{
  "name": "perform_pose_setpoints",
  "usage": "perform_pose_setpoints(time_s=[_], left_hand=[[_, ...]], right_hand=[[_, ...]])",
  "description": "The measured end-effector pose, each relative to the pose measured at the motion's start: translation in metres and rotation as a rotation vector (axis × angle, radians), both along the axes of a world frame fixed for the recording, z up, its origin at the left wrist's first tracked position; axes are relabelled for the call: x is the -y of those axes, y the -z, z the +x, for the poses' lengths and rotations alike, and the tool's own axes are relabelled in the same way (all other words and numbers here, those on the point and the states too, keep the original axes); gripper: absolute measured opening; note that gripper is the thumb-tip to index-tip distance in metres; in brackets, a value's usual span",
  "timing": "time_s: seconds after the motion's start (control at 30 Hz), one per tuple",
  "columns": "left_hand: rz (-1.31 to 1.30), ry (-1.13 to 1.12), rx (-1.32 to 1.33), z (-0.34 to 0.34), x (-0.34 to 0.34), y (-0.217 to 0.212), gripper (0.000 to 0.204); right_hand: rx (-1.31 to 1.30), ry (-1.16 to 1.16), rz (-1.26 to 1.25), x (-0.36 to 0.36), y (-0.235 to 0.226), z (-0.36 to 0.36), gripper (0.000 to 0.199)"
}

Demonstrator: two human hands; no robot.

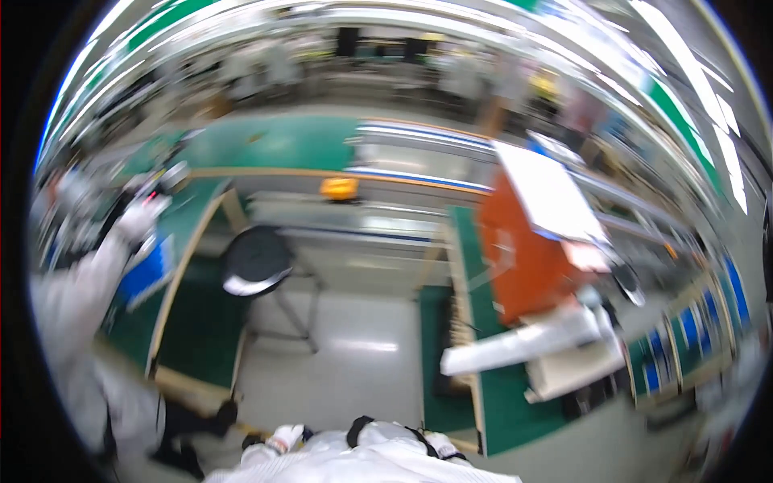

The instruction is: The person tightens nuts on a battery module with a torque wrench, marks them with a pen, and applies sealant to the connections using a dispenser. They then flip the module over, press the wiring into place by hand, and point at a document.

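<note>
My left hand (286, 438), in a white covering, hangs low by my body at the bottom of the head view. Its fingers are too small and smeared to read. On the other side of my white clothing, my right hand (440, 444) is also low, near the corner of the right-hand green bench (523, 427). The fingers of that hand do not show clearly either. I see nothing that I can make out in either hand, and both are apart from the things on the benches.
A round black stool (258, 256) stands on the grey floor ahead. To the left, a person in white (88, 298) reaches over a green bench (189, 211). An orange cabinet (523, 249) and a long white box (523, 342) sit right. A yellow object (339, 188) lies by the conveyor.
</note>
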State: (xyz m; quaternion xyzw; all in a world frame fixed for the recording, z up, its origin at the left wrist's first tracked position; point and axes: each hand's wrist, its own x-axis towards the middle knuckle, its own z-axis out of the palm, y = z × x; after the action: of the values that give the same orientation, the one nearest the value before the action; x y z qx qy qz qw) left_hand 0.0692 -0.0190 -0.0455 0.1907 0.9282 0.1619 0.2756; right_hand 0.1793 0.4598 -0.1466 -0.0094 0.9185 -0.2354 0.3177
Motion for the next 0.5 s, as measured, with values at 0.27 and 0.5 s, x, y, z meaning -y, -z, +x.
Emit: perform_pose_setpoints(time_s=[0.27,0.5], left_hand=[[0.044,-0.861,0.302,0.033,-0.011,-0.076,0.050],[0.097,-1.047,0.345,0.011,0.060,-0.052,0.054]], right_hand=[[0.222,0.031,-0.086,0.040,-0.037,-0.083,0.027],[0.237,-0.129,-0.069,0.061,-0.005,-0.197,0.027]])
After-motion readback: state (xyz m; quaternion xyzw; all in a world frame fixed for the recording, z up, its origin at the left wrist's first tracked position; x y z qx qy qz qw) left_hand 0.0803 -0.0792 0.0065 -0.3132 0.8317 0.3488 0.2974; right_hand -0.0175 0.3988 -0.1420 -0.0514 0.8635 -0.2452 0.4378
